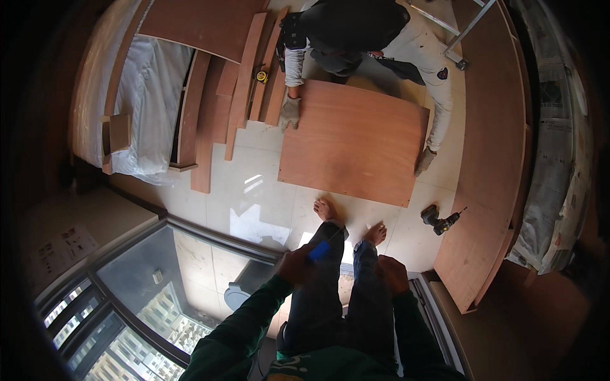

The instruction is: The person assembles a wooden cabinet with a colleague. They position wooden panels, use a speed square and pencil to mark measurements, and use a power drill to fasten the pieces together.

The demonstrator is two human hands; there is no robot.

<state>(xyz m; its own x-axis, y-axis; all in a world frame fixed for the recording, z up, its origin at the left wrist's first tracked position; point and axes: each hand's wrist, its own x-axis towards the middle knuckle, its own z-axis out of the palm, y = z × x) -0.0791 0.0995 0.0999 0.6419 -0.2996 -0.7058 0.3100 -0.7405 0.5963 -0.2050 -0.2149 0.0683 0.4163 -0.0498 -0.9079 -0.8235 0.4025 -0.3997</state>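
Observation:
My left hand point(296, 264) is closed around a small blue object point(319, 251) above my left shin; its kind is too blurred to tell. By my right knee is my right hand point(392, 274), its fingers mostly hidden. Beyond my bare feet lies a reddish-brown wooden panel point(352, 143). A co-worker in a dark top crouches over its far side. That person's gloved left hand point(426, 162) grips the panel's right edge, and their gloved right hand point(290, 113) is at its left edge.
A cordless drill point(440, 220) lies on the tiled floor point(254, 162) right of the panel. Wooden boards point(241, 82) and a yellow tape measure point(261, 77) are at the left. A long panel point(476, 171) borders the right, with a ladder point(454, 44) behind. Window glass point(190, 273) is near left.

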